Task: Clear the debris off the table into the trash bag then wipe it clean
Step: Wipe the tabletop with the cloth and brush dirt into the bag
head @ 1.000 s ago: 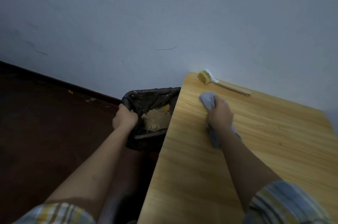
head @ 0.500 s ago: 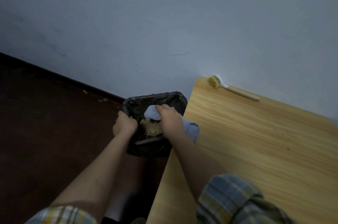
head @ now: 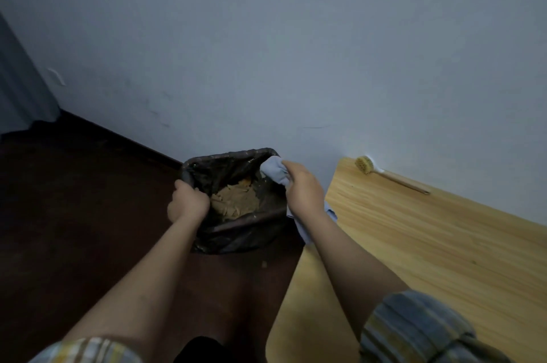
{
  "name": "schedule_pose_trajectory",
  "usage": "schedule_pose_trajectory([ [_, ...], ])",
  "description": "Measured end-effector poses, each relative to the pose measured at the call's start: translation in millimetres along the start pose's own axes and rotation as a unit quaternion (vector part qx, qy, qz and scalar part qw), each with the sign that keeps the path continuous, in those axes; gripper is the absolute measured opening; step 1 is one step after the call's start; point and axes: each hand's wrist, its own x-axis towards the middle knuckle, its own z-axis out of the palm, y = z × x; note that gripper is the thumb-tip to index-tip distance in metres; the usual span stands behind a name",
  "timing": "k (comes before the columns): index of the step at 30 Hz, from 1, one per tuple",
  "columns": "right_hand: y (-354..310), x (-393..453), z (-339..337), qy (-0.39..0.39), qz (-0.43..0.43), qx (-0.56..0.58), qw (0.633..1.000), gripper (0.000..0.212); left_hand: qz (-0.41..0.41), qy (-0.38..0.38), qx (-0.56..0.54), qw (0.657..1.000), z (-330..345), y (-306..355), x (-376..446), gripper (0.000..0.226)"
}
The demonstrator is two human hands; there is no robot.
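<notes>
A black trash bag [head: 236, 232] hangs open beside the left end of the light wooden table [head: 429, 244]. Brown crumbly debris [head: 233, 201] lies inside it. My left hand [head: 187, 204] grips the bag's near left rim. My right hand [head: 303, 189] holds a pale blue cloth [head: 273, 170] at the bag's right rim, past the table's edge; the cloth's tail hangs below my wrist.
A wooden-handled scrub brush [head: 365, 165] lies on the table's far corner against the blue-grey wall. Dark reddish floor [head: 74, 214] spreads to the left, with a small crumb near the bag's foot. A curtain edge shows at far left.
My right hand swept the cloth leftward off the table top and now holds it at the bag's right rim. My left hand has kept its grip on the bag.
</notes>
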Motion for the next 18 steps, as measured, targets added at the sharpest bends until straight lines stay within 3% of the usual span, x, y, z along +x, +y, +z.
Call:
schedule_pose_trajectory([
  [7, -2, -27, -93, 0.162, 0.041, 0.011, 0.986, 0.042, 0.045, 0.025, -0.024, 0.998, -56, 33, -39, 0.035],
  [12, 25, -56, -138, 0.13, 0.109, 0.059, 0.984, 0.035, 0.083, -0.036, -0.033, 0.995, -42, 62, -86, 0.036],
  [18, 83, -98, -165, 0.096, 0.167, 0.071, 0.979, 0.051, 0.111, -0.092, -0.028, 0.989, 2, 86, -144, 0.034],
])
